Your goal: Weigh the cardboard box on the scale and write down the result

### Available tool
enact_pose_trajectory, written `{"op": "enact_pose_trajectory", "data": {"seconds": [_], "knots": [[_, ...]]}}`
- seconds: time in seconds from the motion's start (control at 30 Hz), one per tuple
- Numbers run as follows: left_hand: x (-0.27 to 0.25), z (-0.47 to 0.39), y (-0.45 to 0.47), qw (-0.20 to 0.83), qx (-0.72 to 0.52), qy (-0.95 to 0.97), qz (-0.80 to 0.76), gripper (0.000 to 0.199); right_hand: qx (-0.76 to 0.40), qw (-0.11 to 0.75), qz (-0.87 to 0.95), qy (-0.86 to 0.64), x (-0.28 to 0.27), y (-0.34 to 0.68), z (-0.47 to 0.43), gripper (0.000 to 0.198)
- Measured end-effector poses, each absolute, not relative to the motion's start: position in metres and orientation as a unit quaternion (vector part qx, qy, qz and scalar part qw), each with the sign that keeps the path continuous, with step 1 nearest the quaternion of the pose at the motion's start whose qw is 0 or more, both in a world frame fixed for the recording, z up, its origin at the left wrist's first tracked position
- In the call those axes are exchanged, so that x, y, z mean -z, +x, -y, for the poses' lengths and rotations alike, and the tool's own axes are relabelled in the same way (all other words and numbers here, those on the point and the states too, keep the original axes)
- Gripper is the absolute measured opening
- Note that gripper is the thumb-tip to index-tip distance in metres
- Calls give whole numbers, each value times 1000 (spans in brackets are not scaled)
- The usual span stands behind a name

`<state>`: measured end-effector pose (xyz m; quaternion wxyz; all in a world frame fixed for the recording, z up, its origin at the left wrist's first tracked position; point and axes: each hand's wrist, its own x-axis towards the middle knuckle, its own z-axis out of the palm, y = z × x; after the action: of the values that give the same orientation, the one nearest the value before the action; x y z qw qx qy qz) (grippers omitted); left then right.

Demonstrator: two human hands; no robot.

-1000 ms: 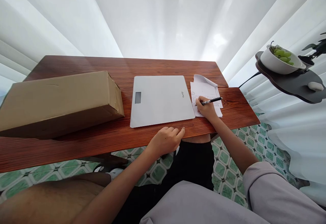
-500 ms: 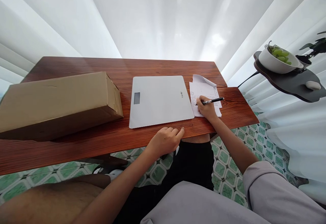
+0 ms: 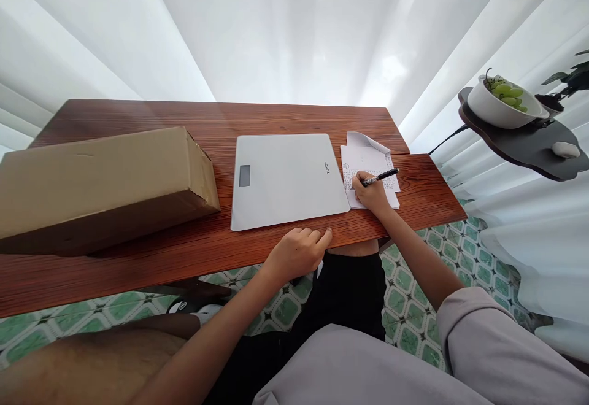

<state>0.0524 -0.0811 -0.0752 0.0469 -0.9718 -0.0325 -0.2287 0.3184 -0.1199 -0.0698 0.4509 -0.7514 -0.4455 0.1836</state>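
A black pen slants through my right hand, which is closed around it over a small stack of white paper sheets. Rows of handwriting cover part of the top sheet, and one corner curls up at the back. The pen's tip is hard to make out behind my fingers. My left hand rests at the table's front edge, empty, its fingers loosely bent and partly apart. Just behind it lies a flat white scale with a small grey display, its right side close against the papers.
A long cardboard box takes up the left of the wooden table. At the right, a dark shelf holds a white bowl of green grapes, a plant and a pale rounded object. White curtains hang behind.
The pen and my right hand have shifted slightly on the paper, with the pen's upper end tilted a little higher. My left hand stays at the table edge. The view has moved slightly.
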Motion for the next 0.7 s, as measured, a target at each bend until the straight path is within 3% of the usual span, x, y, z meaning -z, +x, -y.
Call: {"op": "enact_pose_trajectory", "data": {"seconds": [0.5, 0.7], "knots": [[74, 81, 52, 51, 227, -972, 34, 32, -157, 465, 449, -747, 71, 318, 121, 37], [73, 81, 52, 56, 221, -973, 38, 33, -44, 492, 428, -757, 65, 319, 128, 39]]}}
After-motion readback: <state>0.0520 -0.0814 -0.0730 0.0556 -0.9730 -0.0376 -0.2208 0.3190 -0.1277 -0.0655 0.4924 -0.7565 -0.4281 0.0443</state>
